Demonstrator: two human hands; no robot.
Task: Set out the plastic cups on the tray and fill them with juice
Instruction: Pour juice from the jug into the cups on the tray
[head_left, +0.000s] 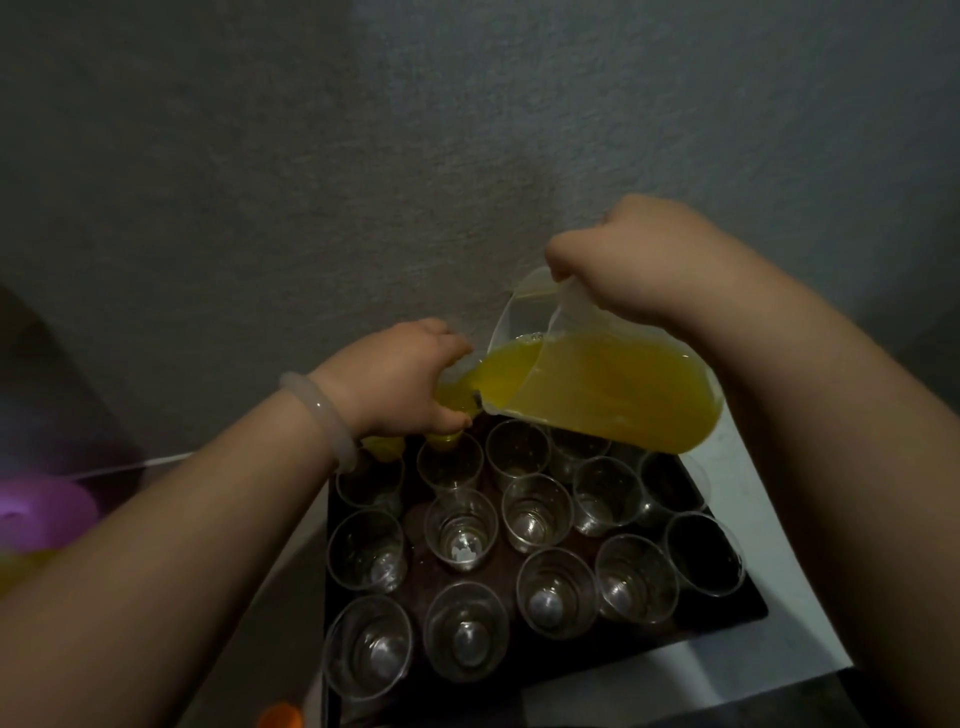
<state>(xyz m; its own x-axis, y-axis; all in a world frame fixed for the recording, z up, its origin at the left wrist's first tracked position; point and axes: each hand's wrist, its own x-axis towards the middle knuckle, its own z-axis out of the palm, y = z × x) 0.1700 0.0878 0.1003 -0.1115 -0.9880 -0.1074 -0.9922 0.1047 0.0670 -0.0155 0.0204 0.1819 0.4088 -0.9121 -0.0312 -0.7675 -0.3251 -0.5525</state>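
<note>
Fingers (451, 419) of left hand (400, 379) curled round cup (450, 397), part full. Right hand (639, 270) gripping tilted jug (524, 312) of juice (613, 395), lip touching that cup. Beneath both hands: empty cups (462, 530), close-packed on tray (748, 610), atop tabletop (784, 551).

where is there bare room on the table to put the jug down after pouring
Bare white table lies in a strip along the tray's right edge and a band in front of its near edge; a thinner strip runs along its left edge. The tray is packed with cups; only its near right corner is bare.
</note>
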